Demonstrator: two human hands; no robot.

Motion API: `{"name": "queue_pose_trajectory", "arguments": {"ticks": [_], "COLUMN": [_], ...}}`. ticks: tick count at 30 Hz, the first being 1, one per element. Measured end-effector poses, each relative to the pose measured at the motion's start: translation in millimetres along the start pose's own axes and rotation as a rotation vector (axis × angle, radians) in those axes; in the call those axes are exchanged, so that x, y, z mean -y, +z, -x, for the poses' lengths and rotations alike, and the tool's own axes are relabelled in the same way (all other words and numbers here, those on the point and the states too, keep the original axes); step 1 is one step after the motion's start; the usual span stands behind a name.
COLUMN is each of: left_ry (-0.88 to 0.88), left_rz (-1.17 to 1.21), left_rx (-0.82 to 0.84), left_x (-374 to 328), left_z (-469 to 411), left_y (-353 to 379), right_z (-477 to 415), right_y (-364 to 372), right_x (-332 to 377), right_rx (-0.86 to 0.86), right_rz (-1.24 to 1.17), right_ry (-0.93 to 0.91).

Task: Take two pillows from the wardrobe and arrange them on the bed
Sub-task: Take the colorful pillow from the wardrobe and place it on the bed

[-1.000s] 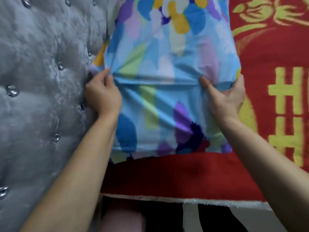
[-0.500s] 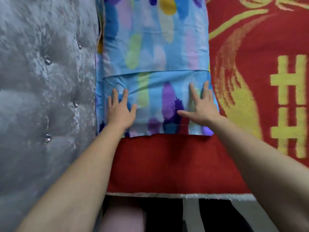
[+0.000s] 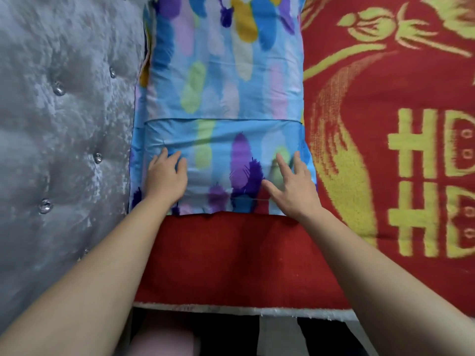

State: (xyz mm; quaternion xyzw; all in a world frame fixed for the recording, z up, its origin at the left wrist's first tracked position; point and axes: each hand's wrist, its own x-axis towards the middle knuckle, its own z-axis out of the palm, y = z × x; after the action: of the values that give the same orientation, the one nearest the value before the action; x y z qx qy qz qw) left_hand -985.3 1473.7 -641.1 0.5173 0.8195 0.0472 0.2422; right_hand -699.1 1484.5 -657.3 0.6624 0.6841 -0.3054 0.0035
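The left hand [image 3: 165, 179] lies flat and open on the lower left part of the pillow [image 3: 223, 104], gripping nothing; the right hand [image 3: 295, 187] rests likewise at lower right, fingers spread. The pillow, in a blue case with coloured feather strokes, fills the upper centre of the frame, its envelope flap seam crossing just above the hands. Its left edge touches the grey tufted headboard [image 3: 64, 124]; its right edge meets a red blanket [image 3: 385, 150] with yellow patterns, which also lies bare below the pillow.

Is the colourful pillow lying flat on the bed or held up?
Lying flat. The pillow rests on the red blanket beside the grey headboard; the left hand and right hand press open-palmed on it.
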Motion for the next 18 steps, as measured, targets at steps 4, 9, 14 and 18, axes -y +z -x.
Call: {"name": "queue_pose_trajectory", "arguments": {"ticks": [4,9,14,18], "left_ry": [0.112,0.192,0.204,0.22], "left_rz": [-0.087,-0.19,-0.254,-0.305], "left_rx": [-0.193,-0.399,-0.627,-0.76], "left_x": [-23.1,-94.0,-170.9,-222.2], "left_z": [40.5,109.3,192.5,259.8], "left_y": [-13.8,-58.0,-139.1,-214.9], "right_z": [20.2,54.7,94.0,127.9], "right_y": [-30.3,-114.4,-230.0,-327.6], "right_x": [-8.2,-14.3,-6.8,6.8], "right_rx": [-0.169,-0.335,-0.464,-0.582], "right_rz": [0.039,0.052,0.059,0.056], "right_ry": [-0.16,-0.337,-0.478,-0.609]}}
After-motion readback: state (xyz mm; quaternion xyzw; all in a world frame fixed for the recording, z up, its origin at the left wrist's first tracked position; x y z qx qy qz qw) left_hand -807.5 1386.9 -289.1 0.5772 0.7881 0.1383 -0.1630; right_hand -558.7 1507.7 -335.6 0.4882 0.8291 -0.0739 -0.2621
